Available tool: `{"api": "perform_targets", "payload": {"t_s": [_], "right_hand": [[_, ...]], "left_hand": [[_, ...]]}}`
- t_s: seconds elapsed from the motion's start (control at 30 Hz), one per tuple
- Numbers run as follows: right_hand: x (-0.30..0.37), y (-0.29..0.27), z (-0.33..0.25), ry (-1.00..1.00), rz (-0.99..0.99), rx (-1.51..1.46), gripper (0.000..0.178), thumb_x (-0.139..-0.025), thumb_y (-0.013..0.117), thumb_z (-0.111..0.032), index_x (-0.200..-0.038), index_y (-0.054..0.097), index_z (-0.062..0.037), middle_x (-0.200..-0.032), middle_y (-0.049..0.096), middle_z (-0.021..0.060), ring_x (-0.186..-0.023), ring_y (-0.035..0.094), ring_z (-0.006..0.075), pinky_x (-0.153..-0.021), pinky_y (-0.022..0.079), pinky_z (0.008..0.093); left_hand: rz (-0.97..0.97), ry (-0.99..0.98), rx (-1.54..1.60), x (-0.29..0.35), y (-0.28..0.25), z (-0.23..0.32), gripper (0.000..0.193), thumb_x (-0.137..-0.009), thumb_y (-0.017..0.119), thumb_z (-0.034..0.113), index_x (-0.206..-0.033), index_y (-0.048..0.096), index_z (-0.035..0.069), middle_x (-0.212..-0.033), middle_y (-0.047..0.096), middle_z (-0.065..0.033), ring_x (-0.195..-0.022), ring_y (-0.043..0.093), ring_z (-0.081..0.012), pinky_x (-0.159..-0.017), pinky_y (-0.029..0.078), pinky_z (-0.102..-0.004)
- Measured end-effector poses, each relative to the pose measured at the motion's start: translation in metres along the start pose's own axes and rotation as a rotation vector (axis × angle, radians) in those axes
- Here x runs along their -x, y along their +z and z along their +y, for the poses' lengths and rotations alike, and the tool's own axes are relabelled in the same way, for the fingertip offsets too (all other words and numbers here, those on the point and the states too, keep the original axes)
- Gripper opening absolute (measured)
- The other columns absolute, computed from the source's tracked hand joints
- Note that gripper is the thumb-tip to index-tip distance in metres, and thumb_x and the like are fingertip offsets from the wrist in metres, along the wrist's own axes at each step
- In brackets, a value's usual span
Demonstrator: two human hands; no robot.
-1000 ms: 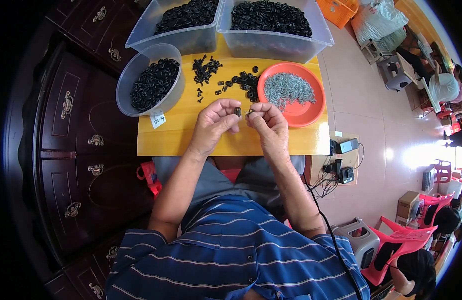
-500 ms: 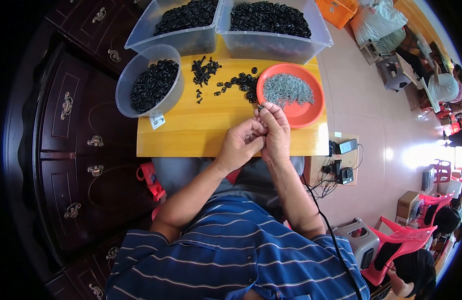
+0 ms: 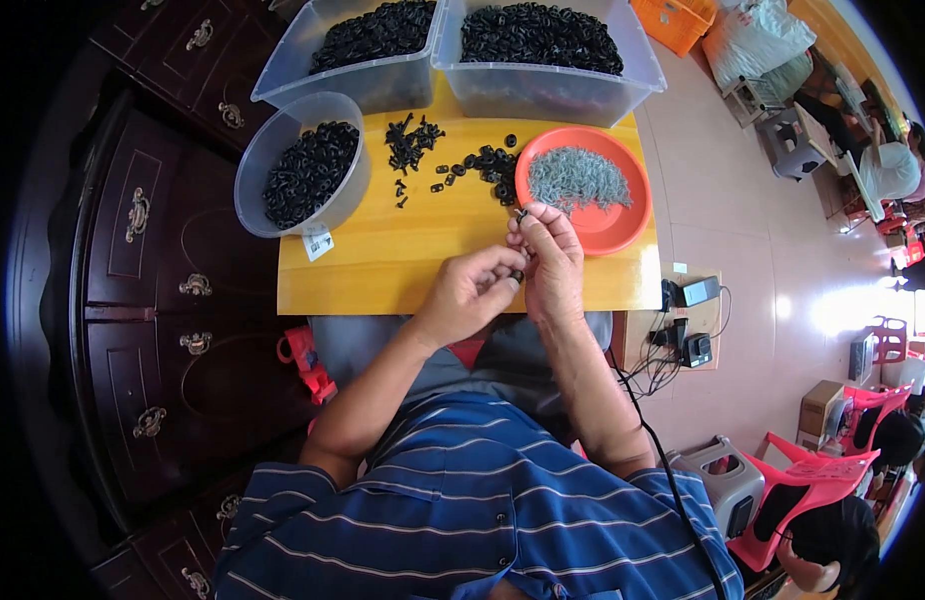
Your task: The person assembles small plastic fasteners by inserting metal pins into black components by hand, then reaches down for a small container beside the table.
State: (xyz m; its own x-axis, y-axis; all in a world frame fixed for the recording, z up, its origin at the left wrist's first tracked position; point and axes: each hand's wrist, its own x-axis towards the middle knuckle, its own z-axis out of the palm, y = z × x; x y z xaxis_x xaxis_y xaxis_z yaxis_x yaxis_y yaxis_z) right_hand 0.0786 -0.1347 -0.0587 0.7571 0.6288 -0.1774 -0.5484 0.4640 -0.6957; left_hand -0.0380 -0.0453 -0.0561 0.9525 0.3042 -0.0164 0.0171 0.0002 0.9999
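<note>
My left hand (image 3: pixel 465 296) is closed, its thumb and fingertips pinching a small black part (image 3: pixel 517 276) beside my right palm. My right hand (image 3: pixel 555 262) is closed too, and a small dark piece (image 3: pixel 522 215) pokes out between thumb and forefinger; its exact kind is too small to tell. Just beyond the right fingertips sits a round orange-red plate (image 3: pixel 623 232) with a heap of small silvery screw-like pieces (image 3: pixel 580 178). Left of the plate lie loose black oval and round parts (image 3: pixel 495 165). Farther left is a scatter of black stemmed parts (image 3: pixel 411 145).
A clear round tub (image 3: pixel 351 185) of black rings stands at the table's left. Two clear bins (image 3: pixel 403 92) of black parts line the far edge of the yellow wooden table (image 3: pixel 383 270). Dark cabinets (image 3: pixel 133 230) flank the left; a low stand with cabled devices (image 3: pixel 697 348) is at right.
My left hand has drawn a little left, away from the right hand, and the black part in its fingertips now shows. The right hand stays almost in place.
</note>
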Motion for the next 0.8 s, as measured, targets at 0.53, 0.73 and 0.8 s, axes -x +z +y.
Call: {"api": "perform_targets", "payload": {"t_s": [0.53,0.73,0.8], "right_hand": [[0.002,0.000,-0.004,-0.045,-0.039,0.115,0.012,-0.099,0.062,-0.006,-0.111,0.062,-0.0057,-0.099,0.067,0.0051,-0.086,0.064,0.0113,-0.077,0.052,0.0240],[0.003,0.000,-0.003,-0.075,-0.085,0.189,0.014,-0.099,0.062,-0.005,-0.113,0.063,-0.0036,-0.099,0.067,0.0046,-0.087,0.063,0.0109,-0.080,0.050,0.0249],[0.005,0.003,-0.002,-0.088,-0.093,0.205,0.015,-0.099,0.062,-0.005,-0.114,0.063,-0.0030,-0.098,0.067,0.0043,-0.087,0.063,0.0109,-0.080,0.050,0.0253]], "left_hand": [[0.311,0.399,-0.630,-0.009,-0.031,0.058,0.029,-0.080,0.073,-0.005,-0.108,0.068,0.003,-0.079,0.062,-0.0055,-0.064,0.062,-0.0137,-0.059,0.052,-0.0259],[0.344,0.440,-0.709,-0.012,-0.028,0.058,0.030,-0.080,0.073,-0.004,-0.109,0.068,0.003,-0.080,0.063,-0.0060,-0.062,0.060,-0.0130,-0.058,0.052,-0.0252],[0.335,0.391,-0.610,-0.012,-0.032,0.054,0.030,-0.082,0.073,-0.004,-0.111,0.068,0.002,-0.081,0.063,-0.0032,-0.064,0.059,-0.0092,-0.059,0.050,-0.0224]]}}
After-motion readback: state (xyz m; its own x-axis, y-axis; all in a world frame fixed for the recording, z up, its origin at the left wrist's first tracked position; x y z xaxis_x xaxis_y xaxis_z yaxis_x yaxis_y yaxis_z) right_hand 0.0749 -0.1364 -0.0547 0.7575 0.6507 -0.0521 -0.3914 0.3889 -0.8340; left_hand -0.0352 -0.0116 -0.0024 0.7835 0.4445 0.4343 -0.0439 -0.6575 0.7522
